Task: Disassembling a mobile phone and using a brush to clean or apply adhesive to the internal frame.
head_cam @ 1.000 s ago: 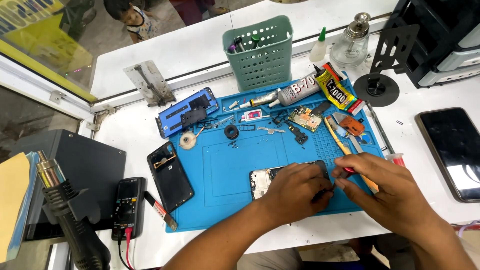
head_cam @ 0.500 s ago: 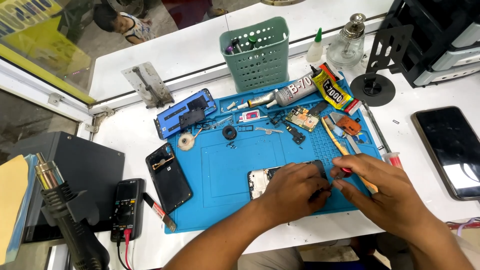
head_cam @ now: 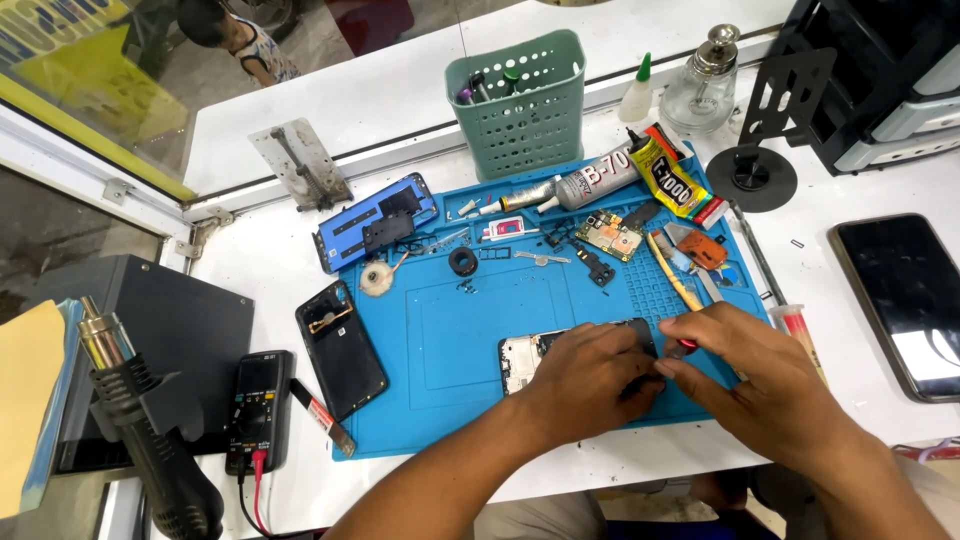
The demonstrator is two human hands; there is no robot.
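Observation:
An opened phone frame [head_cam: 523, 358] lies on the blue repair mat [head_cam: 440, 330], near its front edge. My left hand [head_cam: 590, 382] presses down on the frame and covers most of it. My right hand [head_cam: 758, 372] is closed around a small tool with a red handle [head_cam: 682, 347], its tip at the frame's right end, hidden by my fingers. The two hands touch over the phone.
On the mat lie glue tubes [head_cam: 590, 181], a circuit board [head_cam: 612, 236], a yellow pry tool [head_cam: 672, 272] and small parts. A green basket [head_cam: 518, 104] stands behind. Left of the mat: a black back cover [head_cam: 340, 350], multimeter [head_cam: 258, 410], hot-air gun [head_cam: 150, 440]. A dark phone [head_cam: 905, 300] lies right.
My hands have stayed over the phone frame; the right hand has shifted slightly with the red-handled tool. The child behind the glass has moved left.

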